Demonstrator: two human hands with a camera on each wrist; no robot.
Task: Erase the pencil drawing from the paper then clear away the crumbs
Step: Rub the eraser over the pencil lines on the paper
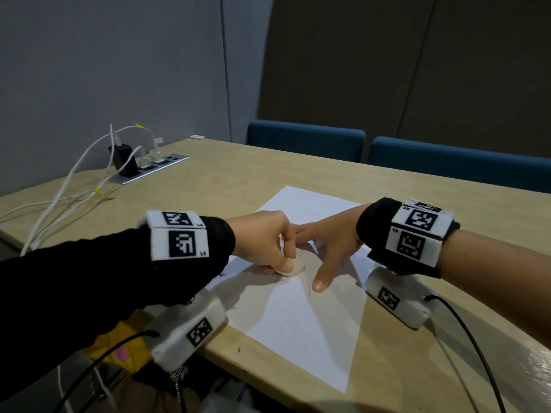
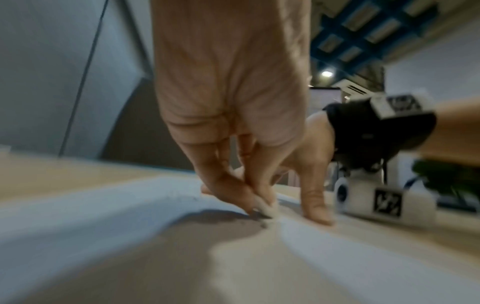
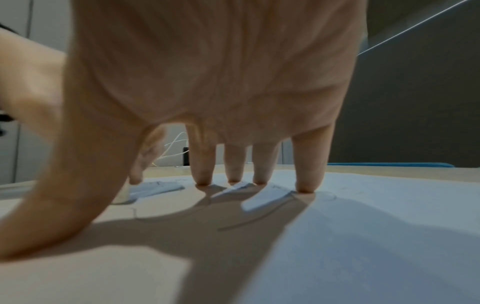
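Observation:
A white sheet of paper point(image 1: 310, 329) lies on the wooden table point(image 1: 238, 180), with thin pencil lines point(image 1: 308, 281) near its middle. My left hand point(image 1: 268, 242) pinches a small white eraser point(image 1: 293, 268) and presses it on the paper beside the lines; the left wrist view shows the eraser point(image 2: 267, 208) under the fingertips, with dark crumbs point(image 2: 263, 224) just in front. My right hand point(image 1: 325, 248) lies spread, fingers straight, thumb and fingertips point(image 3: 305, 185) pressing the paper point(image 3: 363, 226) flat just right of the eraser. Pencil curves point(image 3: 259, 218) show under that palm.
A power strip point(image 1: 149, 168) with plugs and white cables point(image 1: 65, 198) sits at the table's back left. Two blue chair backs point(image 1: 307, 138) stand behind the far edge. The table's near edge runs close under my left wrist.

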